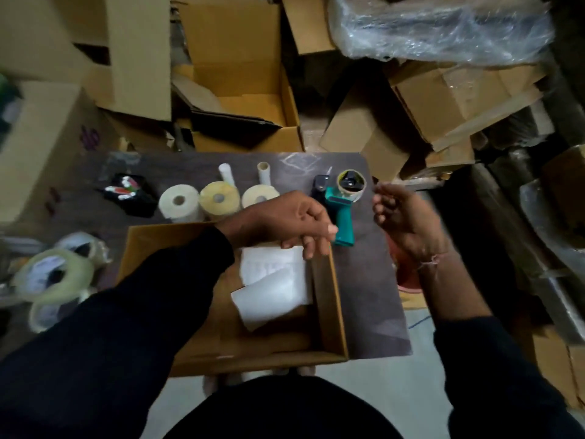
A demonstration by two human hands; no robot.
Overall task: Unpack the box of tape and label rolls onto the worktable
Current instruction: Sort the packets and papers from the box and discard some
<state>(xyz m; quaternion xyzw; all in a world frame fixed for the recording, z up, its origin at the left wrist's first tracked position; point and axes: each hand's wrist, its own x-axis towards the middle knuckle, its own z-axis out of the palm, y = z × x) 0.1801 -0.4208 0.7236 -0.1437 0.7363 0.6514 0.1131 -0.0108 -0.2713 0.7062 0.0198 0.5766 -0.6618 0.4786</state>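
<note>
Left hand [294,221], loosely curled and empty, hovers right above the paper [273,286] in the box [329,299], nearer than the relaxed, empty right hand [400,217].

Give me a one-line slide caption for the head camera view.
Both hands hover empty over an open cardboard box beside three label rolls and a teal tape dispenser on the worktable.
</note>
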